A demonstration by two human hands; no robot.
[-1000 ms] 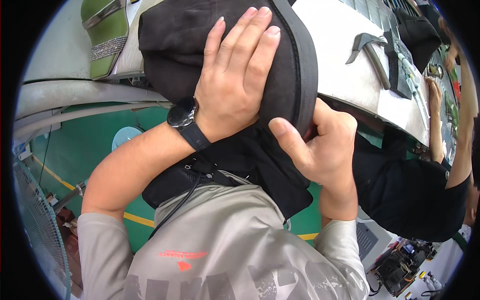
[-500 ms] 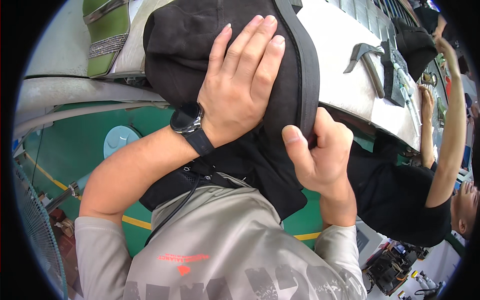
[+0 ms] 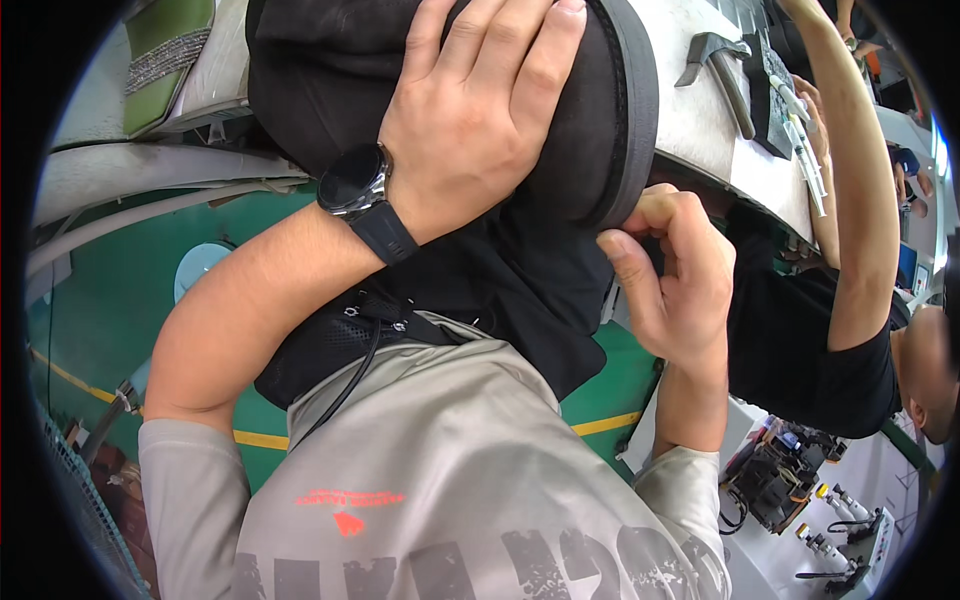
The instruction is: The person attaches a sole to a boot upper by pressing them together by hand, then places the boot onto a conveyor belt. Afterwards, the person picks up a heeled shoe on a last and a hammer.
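Observation:
A black suede-like boot (image 3: pixel 325 85) with a thick black rubber sole (image 3: pixel 634 110) lies at the bench's near edge, sole turned to the right. Its top end runs out of the picture. My left hand (image 3: pixel 470 120), wearing a dark watch, lies across the upper and holds it down; the fingers are slightly apart and the thumb is hidden. By the lower end of the sole is my right hand (image 3: pixel 680 270), fingers curled and thumb bent toward them. Its forefinger is at the sole's edge; whether something small is pinched there I cannot make out.
A hammer (image 3: pixel 738 92) lies on the bench (image 3: pixel 700 130) to the right, beside a dark block (image 3: pixel 768 100) and white syringe-like tubes (image 3: pixel 802 150). A co-worker's arm (image 3: pixel 862 180) reaches over there. A green sandal-like shoe (image 3: pixel 165 75) stands at left. A fan (image 3: pixel 85 500) is lower left.
My right hand has moved down and right along the sole, its thumb coming away from the boot. The boot has rotated slightly under my left hand. The co-worker's arm has shifted.

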